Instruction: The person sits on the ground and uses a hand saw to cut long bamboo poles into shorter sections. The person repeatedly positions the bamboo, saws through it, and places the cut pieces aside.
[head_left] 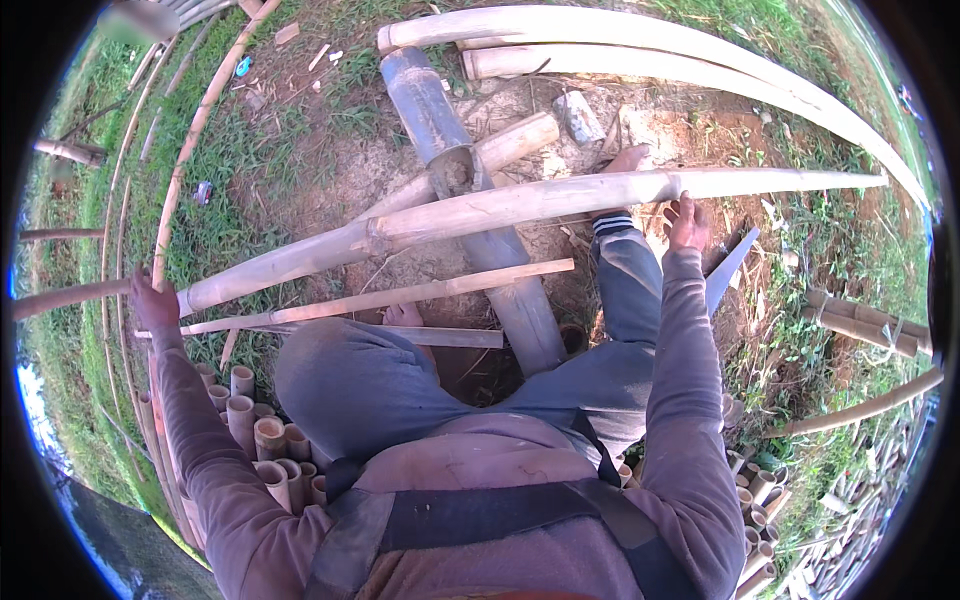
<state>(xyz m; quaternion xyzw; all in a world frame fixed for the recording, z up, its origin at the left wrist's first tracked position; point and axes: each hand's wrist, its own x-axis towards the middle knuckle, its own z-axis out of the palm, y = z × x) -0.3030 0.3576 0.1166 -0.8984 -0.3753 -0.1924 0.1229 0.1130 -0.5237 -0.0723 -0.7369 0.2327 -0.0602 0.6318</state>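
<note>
A long, pale bamboo pole (500, 205) lies slantwise across the view, over a thicker grey bamboo trunk (515, 285). At its wide left end is my left hand (155, 303), closed, with the fingers partly hidden. My right hand (687, 226) grips the pole's lower edge toward the thinner right end, fingers curled up against it. Below the pole runs a narrow bamboo strip (420, 290), its left end close to my left hand. A handsaw blade (732, 268) stands out beside my right forearm.
Two large split bamboo lengths (640, 60) curve across the far side. Short cut bamboo tubes (270, 437) stand at my left, with more tubes (762, 488) at my right. Long poles (190, 150) lie on the left grass. A stone-like block (579, 118) sits beyond my foot.
</note>
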